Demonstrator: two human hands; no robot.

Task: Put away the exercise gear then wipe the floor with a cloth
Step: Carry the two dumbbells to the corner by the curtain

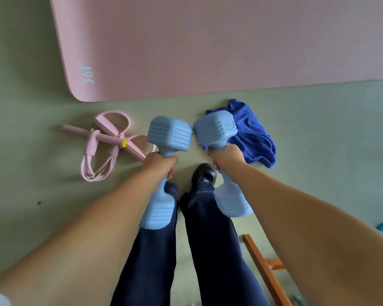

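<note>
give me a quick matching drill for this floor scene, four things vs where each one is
Things:
1. dumbbells
2. skipping rope
3. blue cloth
4. pink mat

Places:
a. spread flat on the floor, far side
b. crumpled on the floor behind the right hand
c. one gripped in each hand, left hand included
d. coiled on the floor, left

Pairs: 1-c, 2-d, 3-b, 4-a

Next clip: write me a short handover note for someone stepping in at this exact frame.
Left hand: closed on the left dumbbell, lifted.
Right hand: closed on the right dumbbell, lifted.
On the floor: pink jump rope, pink mat still unrolled, blue cloth crumpled beside the mat.
Done: both dumbbells picked up.
Left: stow dumbbells, rope and mat, then wipe the floor with the cloth.
</note>
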